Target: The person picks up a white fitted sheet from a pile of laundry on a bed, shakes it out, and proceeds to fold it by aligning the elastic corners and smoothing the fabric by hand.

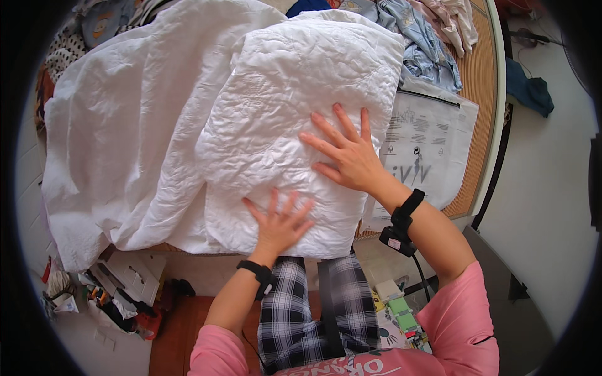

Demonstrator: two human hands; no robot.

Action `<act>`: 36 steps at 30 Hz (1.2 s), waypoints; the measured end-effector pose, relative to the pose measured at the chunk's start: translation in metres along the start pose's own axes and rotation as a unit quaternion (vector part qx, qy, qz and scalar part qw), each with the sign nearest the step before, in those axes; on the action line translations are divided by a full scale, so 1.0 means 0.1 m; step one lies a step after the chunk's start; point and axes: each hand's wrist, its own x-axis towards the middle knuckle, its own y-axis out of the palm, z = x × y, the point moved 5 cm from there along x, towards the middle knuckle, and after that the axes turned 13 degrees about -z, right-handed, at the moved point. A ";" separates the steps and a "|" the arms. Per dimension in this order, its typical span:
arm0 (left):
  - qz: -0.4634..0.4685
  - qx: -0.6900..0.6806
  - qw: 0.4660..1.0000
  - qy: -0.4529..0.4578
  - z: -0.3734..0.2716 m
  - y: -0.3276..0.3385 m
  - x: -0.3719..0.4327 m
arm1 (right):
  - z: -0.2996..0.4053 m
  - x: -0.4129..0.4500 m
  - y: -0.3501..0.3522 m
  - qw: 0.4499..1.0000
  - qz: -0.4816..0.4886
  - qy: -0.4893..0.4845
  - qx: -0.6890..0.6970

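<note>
A white quilted bedspread lies before me, its right part folded into a thick, wrinkled pad. Loose white fabric spreads from it to the left and hangs over the near edge. My left hand rests flat near the pad's front edge, fingers spread and slightly blurred. Farther up and to the right, my right hand also lies on the pad with its fingers apart. Neither hand grips the cloth. Beside the pad on the right is a translucent zip bag bearing print, partly covered by the quilt.
The bed has a woven mat along its right side. Denim clothing and pink garments are piled at the far right. A dark teal cloth hangs beyond the bed edge. A white drawer unit stands below left.
</note>
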 end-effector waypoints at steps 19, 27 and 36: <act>0.002 0.074 0.985 -0.154 0.74 0.25 1.80 | -1.07 0.58 0.09 0.986 -0.040 0.145 -0.069; 0.065 0.129 0.975 -0.169 0.86 0.55 1.77 | -1.26 0.57 0.40 0.989 -0.076 0.122 -0.026; 0.042 -0.255 0.925 -0.279 -0.72 -0.44 0.83 | -1.26 0.62 0.38 0.993 -0.062 0.089 -0.050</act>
